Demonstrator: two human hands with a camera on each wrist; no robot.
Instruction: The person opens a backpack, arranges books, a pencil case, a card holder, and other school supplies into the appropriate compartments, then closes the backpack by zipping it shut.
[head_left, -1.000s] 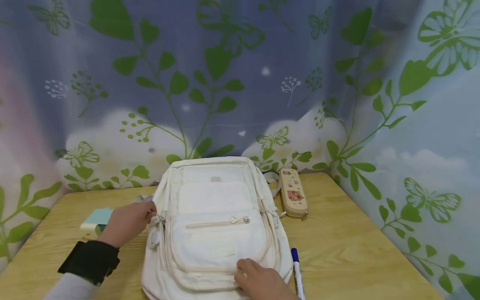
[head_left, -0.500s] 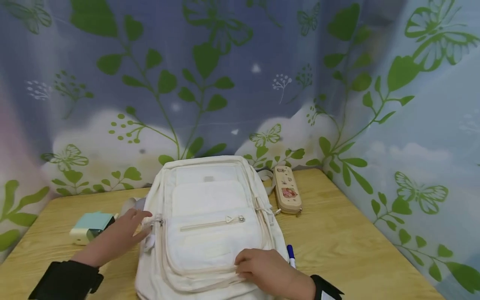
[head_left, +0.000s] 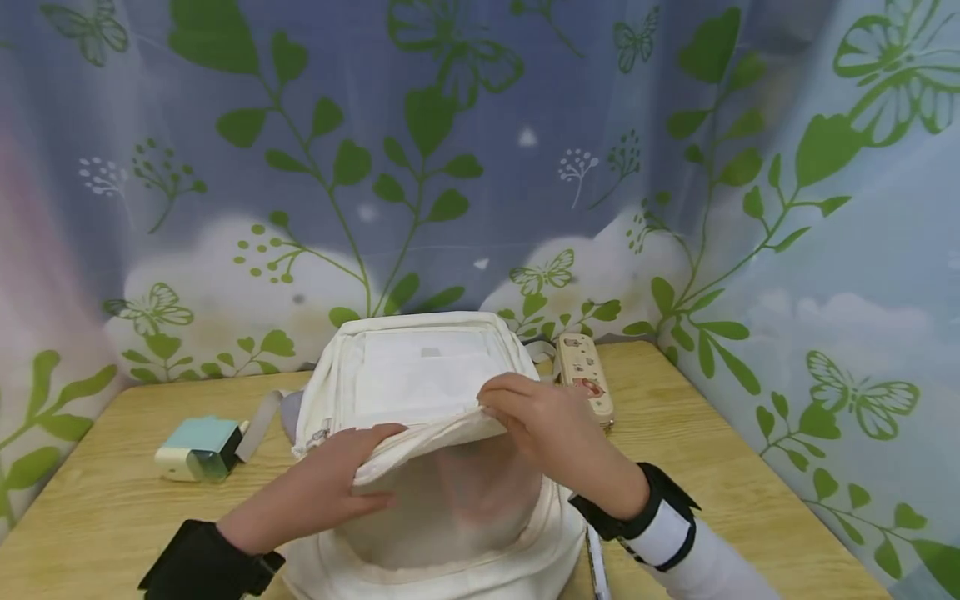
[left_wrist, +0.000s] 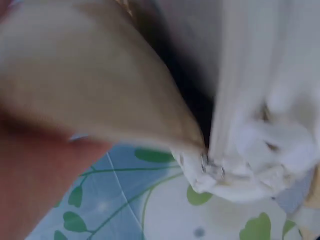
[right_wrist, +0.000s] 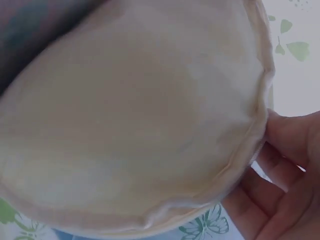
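Note:
A white backpack (head_left: 423, 358) lies on the table with its front panel unzipped and folded up away from me. My right hand (head_left: 562, 433) pinches the raised edge of this front flap (head_left: 442, 433). The right wrist view shows the thumb and fingers on either side of the flap's zipper edge (right_wrist: 257, 135). At the flap's left side, my left hand (head_left: 322, 492) has its fingers against the edge and its thumb spread below. The beige inside of the flap (left_wrist: 90, 75) fills much of the left wrist view. A dark gap shows behind it, with metal zipper pulls (left_wrist: 212, 167) at the corner.
A mint-and-cream box-shaped item (head_left: 198, 446) with a dark clear part sits left of the backpack. A beige pencil case (head_left: 577, 358) lies at the back right. A marker (head_left: 596, 562) lies along the backpack's right side. Patterned curtains (head_left: 420, 208) enclose the wooden table (head_left: 697, 467).
The left hand has left the zipper on the left side and moved to the flap. The right hand has lifted the flap's lower edge up and back, opening the compartment.

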